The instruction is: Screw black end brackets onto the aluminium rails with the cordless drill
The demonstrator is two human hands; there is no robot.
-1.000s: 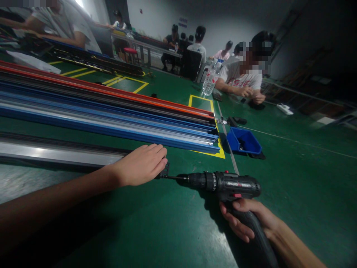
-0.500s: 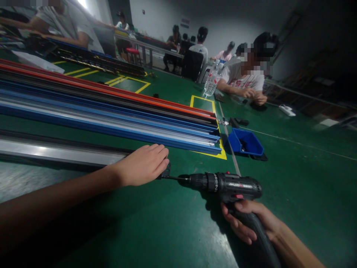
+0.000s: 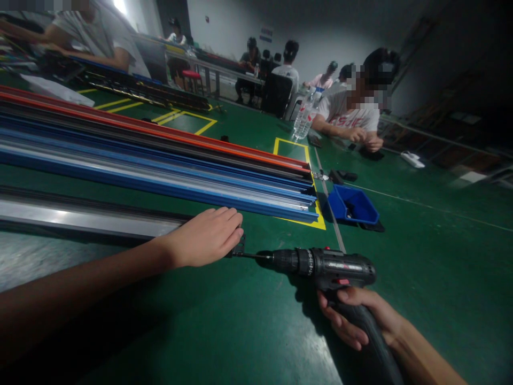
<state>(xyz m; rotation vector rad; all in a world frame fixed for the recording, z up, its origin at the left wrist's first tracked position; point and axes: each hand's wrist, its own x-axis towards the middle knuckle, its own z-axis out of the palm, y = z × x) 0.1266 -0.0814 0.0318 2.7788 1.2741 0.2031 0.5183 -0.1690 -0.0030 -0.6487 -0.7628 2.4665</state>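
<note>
My left hand (image 3: pixel 208 238) is wrapped over the right end of a long black-and-silver profile (image 3: pixel 88 216), near a small black end piece (image 3: pixel 239 246). In my right hand (image 3: pixel 360 315) is a black cordless drill (image 3: pixel 340 266), gripped by its handle, with the fingers below the red trigger. The drill lies level and points left. Its long thin bit reaches the black end piece beside my left fingers; the exact contact at the tip is too small to make out.
Blue profiles (image 3: pixel 160 179) and a red one (image 3: pixel 200 136) lie behind the silver profile. A blue bin (image 3: pixel 355 205) stands right of them. Water bottles (image 3: pixel 303 120) are farther back, near a seated person (image 3: pixel 352 115). Another person (image 3: pixel 96 40) is at the upper left.
</note>
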